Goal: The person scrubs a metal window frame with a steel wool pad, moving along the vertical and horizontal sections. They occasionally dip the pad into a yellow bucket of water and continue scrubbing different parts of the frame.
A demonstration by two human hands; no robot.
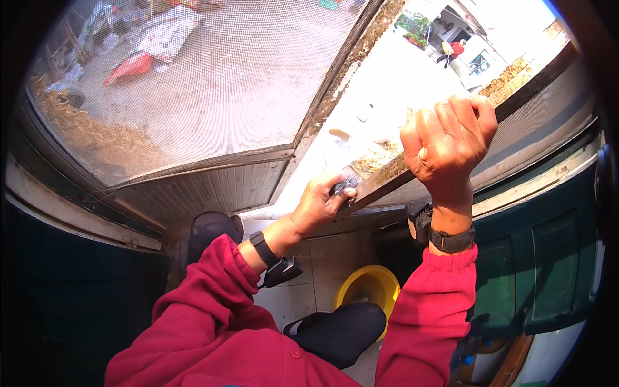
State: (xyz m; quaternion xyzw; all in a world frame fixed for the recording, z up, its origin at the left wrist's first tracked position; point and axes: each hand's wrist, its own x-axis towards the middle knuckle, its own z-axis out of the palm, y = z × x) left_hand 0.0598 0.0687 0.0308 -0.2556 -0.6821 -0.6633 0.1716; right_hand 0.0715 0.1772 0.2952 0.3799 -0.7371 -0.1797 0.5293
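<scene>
My left hand (321,196) holds a dark, shiny scouring pad (345,185), probably metal wool, against the edge of a screen door's frame (387,181). Higher up the same frame, my right hand (449,138) is closed around the edge, knuckles towards me. Black straps with small dark devices sit on both wrists. A second screen door leaf (208,87), with a ribbed lower panel (213,188), stands to the left of the bright gap. Below my hands, a yellow plastic basin (346,285) rests on the tiled floor beside my knee.
Green panelled doors (527,275) flank the doorway. Through the left mesh show sacks (169,31), a red bag (128,68) and straw (96,130) on the ground. Outside, at the top right, is a distant person in red (454,50) near a building and plants.
</scene>
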